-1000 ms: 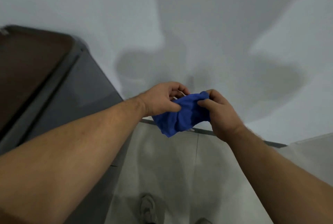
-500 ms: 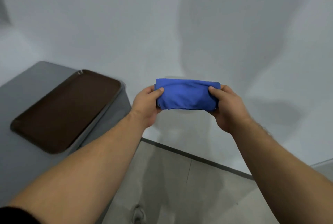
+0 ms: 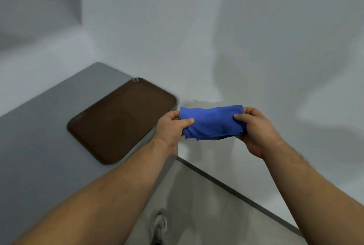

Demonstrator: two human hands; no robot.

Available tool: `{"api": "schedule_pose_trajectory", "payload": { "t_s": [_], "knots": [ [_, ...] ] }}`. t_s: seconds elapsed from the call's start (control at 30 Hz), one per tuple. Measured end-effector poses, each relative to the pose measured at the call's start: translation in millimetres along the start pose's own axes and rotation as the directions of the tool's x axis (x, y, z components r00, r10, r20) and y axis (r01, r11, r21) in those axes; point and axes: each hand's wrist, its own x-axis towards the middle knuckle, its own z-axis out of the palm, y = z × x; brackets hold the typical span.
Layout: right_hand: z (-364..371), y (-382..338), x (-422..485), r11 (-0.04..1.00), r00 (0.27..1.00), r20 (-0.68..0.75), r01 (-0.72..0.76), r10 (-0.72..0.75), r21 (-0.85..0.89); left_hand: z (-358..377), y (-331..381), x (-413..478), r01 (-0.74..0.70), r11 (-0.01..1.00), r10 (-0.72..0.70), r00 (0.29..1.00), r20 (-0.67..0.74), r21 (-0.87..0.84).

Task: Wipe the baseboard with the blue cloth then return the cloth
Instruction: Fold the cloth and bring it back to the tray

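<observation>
A folded blue cloth (image 3: 213, 121) is stretched between my two hands, in the air just right of the grey cabinet. My left hand (image 3: 170, 126) pinches its left end with thumb on top. My right hand (image 3: 256, 128) grips its right end. The dark baseboard strip (image 3: 236, 191) runs diagonally along the foot of the white wall, below and to the right of the cloth.
A brown tray (image 3: 118, 122) lies on the grey cabinet top (image 3: 39, 156) at the left, close to my left hand. White walls meet in a corner behind the cabinet. Beige floor tiles (image 3: 206, 215) and my shoe (image 3: 159, 225) show at the bottom.
The cloth went from bunched up to folded flat and stretched between both hands. My view swung left and up, bringing the tray and cabinet top fully into sight.
</observation>
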Motion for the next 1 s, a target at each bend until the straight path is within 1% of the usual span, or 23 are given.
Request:
{"api": "schedule_pose_trajectory", "payload": {
  "t_s": [0.1, 0.2, 0.33, 0.43, 0.5, 0.57, 0.63, 0.67, 0.73, 0.8, 0.83, 0.9, 0.93, 0.97, 1.0],
  "knots": [
    [48.3, 4.2, 32.7, 0.997, 0.998, 0.054, -0.024, 0.028, -0.08, -44.7, 1.1, 35.7, 0.039, 0.998, -0.035, 0.997, -0.063, 0.049],
    [102.6, 11.4, 71.8, 0.974, 0.999, 0.05, 0.004, 0.007, -0.228, -89.3, 2.5, 72.0, 0.091, 0.993, -0.082, 0.991, -0.107, 0.079],
    [164.7, 23.2, 123.7, 0.901, 0.997, 0.062, 0.057, -0.033, -0.43, -132.5, 2.6, 106.5, 0.142, 0.989, -0.13, 0.972, -0.194, 0.047],
    [198.6, 29.9, 157.5, 0.858, 0.996, 0.067, 0.086, -0.06, -0.507, -146.1, -1.4, 121.9, 0.209, 0.975, -0.188, 0.955, -0.23, 0.071],
    [215.6, 34.2, 177.8, 0.805, 0.992, 0.084, 0.123, -0.091, -0.58, -147.1, -8.1, 129.3, 0.23, 0.968, -0.198, 0.946, -0.255, 0.104],
    [226.4, 41.0, 197.2, 0.723, 0.985, 0.121, 0.17, -0.12, -0.67, -143.5, -15.6, 136.1, 0.263, 0.953, -0.21, 0.931, -0.3, 0.149],
    [230.8, 50.0, 212.8, 0.643, 0.974, 0.18, 0.226, -0.138, -0.731, -139.6, -22.7, 141.3, 0.305, 0.934, -0.224, 0.906, -0.358, 0.188],
    [231.1, 54.6, 218.9, 0.603, 0.966, 0.215, 0.259, -0.147, -0.754, -138.0, -25.9, 143.0, 0.319, 0.918, -0.212, 0.896, -0.39, 0.235],
    [230.5, 62.2, 226.8, 0.511, 0.946, 0.276, 0.323, -0.168, -0.796, -136.2, -30.7, 142.6, 0.325, 0.84, -0.122, 0.893, -0.433, 0.435],
    [227.1, 69.2, 230.9, 0.377, 0.925, 0.332, 0.379, -0.185, -0.845, -136.6, -37.7, 138.2, 0.279, 0.704, 0.038, 0.904, -0.427, 0.654],
    [224.2, 72.1, 230.9, 0.312, 0.911, 0.36, 0.408, -0.203, -0.858, -137.0, -42.4, 135.4, 0.218, 0.629, 0.138, 0.913, -0.384, 0.746],
    [216.9, 76.3, 227.8, 0.232, 0.864, 0.41, 0.479, -0.291, -0.846, -136.1, -51.7, 131.2, 0.041, 0.479, 0.316, 0.924, -0.215, 0.877],
    [212.2, 77.8, 225.0, 0.202, 0.834, 0.431, 0.514, -0.343, -0.833, -134.1, -55.4, 129.7, -0.032, 0.409, 0.354, 0.927, -0.126, 0.912],
    [207.2, 79.3, 221.5, 0.17, 0.813, 0.451, 0.535, -0.368, -0.827, -132.1, -58.3, 127.9, -0.075, 0.354, 0.36, 0.931, -0.062, 0.932],
    [201.5, 81.4, 217.7, 0.146, 0.808, 0.467, 0.543, -0.36, -0.827, -129.8, -60.1, 125.3, -0.091, 0.325, 0.345, 0.938, -0.028, 0.941]
  ]
}}
